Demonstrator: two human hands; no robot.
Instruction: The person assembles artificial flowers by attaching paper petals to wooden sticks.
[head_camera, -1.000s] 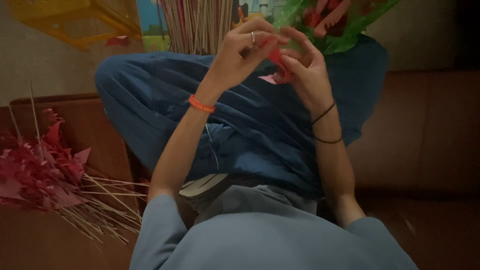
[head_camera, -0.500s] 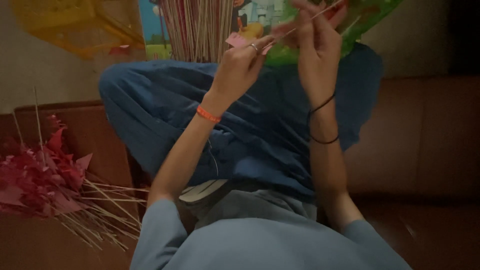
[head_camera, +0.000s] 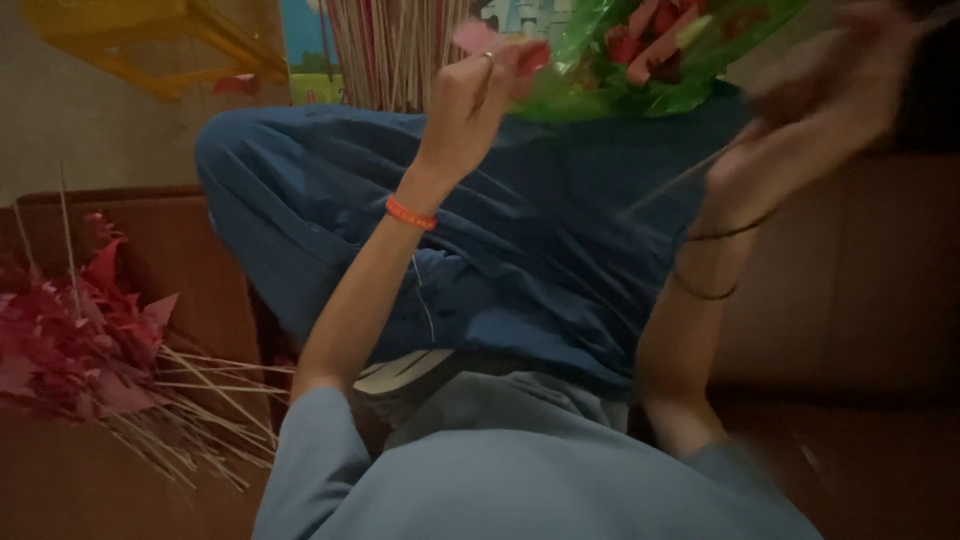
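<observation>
My left hand (head_camera: 470, 90), with an orange band on its wrist, is raised above my blue-trousered lap and pinches a small pink paper piece (head_camera: 478, 36). Far out to the right, my right hand (head_camera: 815, 110) is blurred, with black bands on its wrist. Its fingers look closed on a thin stick (head_camera: 680, 182) that slants down-left over my trousers. The two hands are well apart. Between them, beyond my knees, lies a green plastic bag (head_camera: 590, 60) holding red and pink pieces.
A pile of red paper flowers on thin sticks (head_camera: 80, 335) lies on the brown surface at my left. A bundle of bare sticks (head_camera: 385, 50) stands at the top centre. A yellow frame (head_camera: 130, 35) sits at the top left. Brown upholstery (head_camera: 860, 300) fills the right.
The hands were together over the lap one second ago. They rose, then the right hand swung out to the right with the stick while the left kept the pink piece.
</observation>
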